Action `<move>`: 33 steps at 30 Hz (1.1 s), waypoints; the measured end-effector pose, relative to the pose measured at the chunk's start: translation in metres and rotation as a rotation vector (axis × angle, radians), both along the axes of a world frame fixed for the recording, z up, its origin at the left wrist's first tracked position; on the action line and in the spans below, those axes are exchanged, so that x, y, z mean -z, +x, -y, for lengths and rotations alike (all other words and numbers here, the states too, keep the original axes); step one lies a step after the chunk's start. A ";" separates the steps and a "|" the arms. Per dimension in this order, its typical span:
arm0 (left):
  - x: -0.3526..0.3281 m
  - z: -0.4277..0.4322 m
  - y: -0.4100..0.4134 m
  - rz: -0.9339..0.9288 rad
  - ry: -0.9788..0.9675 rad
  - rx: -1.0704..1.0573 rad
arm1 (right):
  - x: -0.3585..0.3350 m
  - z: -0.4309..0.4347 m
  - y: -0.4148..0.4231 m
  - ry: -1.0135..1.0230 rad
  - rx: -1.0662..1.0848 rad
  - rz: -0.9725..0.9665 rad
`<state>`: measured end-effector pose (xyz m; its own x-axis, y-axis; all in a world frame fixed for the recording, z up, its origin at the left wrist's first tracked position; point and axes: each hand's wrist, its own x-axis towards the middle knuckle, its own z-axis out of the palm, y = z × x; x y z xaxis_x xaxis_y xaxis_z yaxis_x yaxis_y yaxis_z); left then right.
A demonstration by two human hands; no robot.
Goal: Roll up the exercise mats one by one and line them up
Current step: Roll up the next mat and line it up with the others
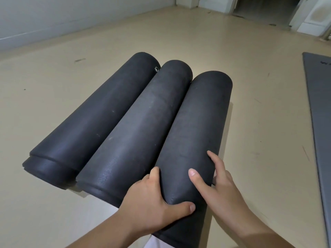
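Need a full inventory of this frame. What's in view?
rolled mats: 3, black, side by side on the floor, centre of view
flat mat: 1, grey, unrolled on the floor at the right edge, partly out of frame
eyelet: 1, metal, far end of the leftmost roll
floor: 1, beige, under everything
wall: 1, pale, top left
doorway: 1, dark, top right
left hand: 1, grips the near end of the rightmost rolled mat, fingers in the gap beside the middle roll
right hand: 1, grips the same roll from its right side, thumb on top
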<state>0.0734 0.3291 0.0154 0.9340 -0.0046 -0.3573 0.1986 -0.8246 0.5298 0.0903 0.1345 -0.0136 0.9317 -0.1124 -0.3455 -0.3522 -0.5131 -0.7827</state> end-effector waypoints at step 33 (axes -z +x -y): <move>0.017 0.030 -0.012 0.048 0.369 0.235 | 0.026 0.022 -0.016 0.652 0.222 -0.316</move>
